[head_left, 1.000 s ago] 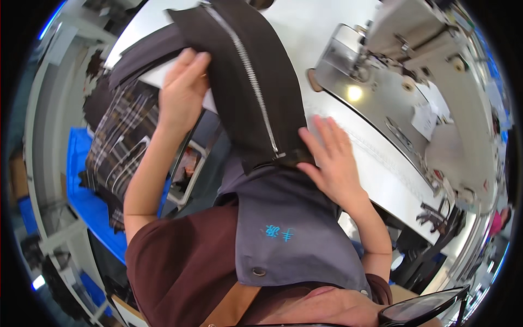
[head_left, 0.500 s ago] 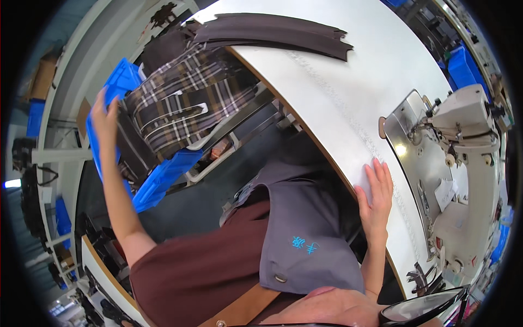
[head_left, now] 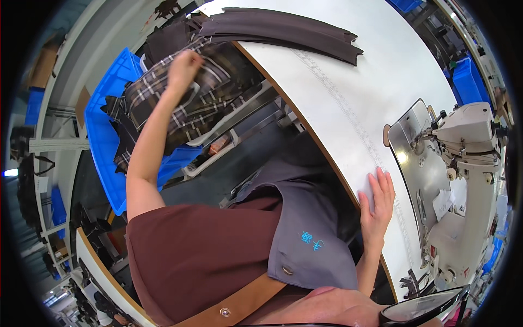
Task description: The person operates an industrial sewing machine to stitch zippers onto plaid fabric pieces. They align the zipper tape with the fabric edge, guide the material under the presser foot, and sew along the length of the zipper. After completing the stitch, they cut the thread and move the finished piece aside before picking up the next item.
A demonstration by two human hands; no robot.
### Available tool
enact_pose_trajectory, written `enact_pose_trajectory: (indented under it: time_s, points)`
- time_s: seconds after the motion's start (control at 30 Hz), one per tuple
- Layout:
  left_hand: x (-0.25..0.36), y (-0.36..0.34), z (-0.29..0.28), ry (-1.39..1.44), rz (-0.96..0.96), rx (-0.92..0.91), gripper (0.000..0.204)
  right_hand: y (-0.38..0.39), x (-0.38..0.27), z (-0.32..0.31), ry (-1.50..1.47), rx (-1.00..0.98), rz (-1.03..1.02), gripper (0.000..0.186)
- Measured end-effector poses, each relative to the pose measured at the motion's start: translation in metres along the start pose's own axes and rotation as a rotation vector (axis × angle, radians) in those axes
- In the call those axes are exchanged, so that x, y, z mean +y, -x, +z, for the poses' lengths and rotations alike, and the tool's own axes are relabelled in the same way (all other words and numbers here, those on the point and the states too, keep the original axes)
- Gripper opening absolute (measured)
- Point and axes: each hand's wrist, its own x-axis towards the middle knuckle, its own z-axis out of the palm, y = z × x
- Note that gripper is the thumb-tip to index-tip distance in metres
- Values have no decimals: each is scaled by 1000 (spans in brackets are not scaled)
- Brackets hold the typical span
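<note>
My left hand (head_left: 185,70) is closed on a plaid fabric piece (head_left: 155,84), its fingers curled and slightly blurred. This brown, black and white piece lies on a pile of similar plaid pieces, partly hidden under my forearm. The pile rests over a blue plastic bin (head_left: 103,158) at the left, where dark jagged-edged fabric shows inside. My right hand (head_left: 377,203) lies open with its fingers stretched on the white tabletop (head_left: 348,90), beside the sewing machine (head_left: 463,131). It holds nothing.
Long dark brown fabric strips (head_left: 278,31) lie stacked at the table's far end. Small dark scraps (head_left: 413,283) sit near the machine's base. Another blue bin (head_left: 469,82) stands at the far right, and metal shelving (head_left: 60,144) lines the left.
My left hand has moved from the bin's left side right and away onto the plaid pile. The plaid pieces have shifted, baring jagged dark fabric in the bin. The right hand stays on the table.
</note>
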Motion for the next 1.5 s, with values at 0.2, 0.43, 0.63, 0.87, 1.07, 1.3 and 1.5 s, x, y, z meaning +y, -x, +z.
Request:
enact_pose_trajectory:
  time_s: [0.2, 0.43, 0.63, 0.87, 1.07, 1.3, 1.5]
  points:
    - [160, 18, -53, 565, 125, -75, 16, -3, 1, 0, -16, 8, 0, 45]
    - [346, 2, -44, 900, 718, -280, 35, -26, -27, 6, -893, -41, 170, 104]
    - [381, -66, -7, 1016, 785, -236, 31, -49, -26, -28, -1236, 320, 290, 17]
    - [381, -60, 99, 958, 474, -741, 30, -1, 7, -24, -1070, 166, 530, 56]
    - [386, -57, 137, 659, 506, -708, 31, -21, 34, -20, 61, 194, 23, 55]
    - [384, -47, 132, 510, 641, -339, 35, -69, 83, -10, 270, 381, -229, 25]
    - [384, -22, 133, 290, 1017, -220, 19, -84, 105, -14, 424, 350, -121, 27]
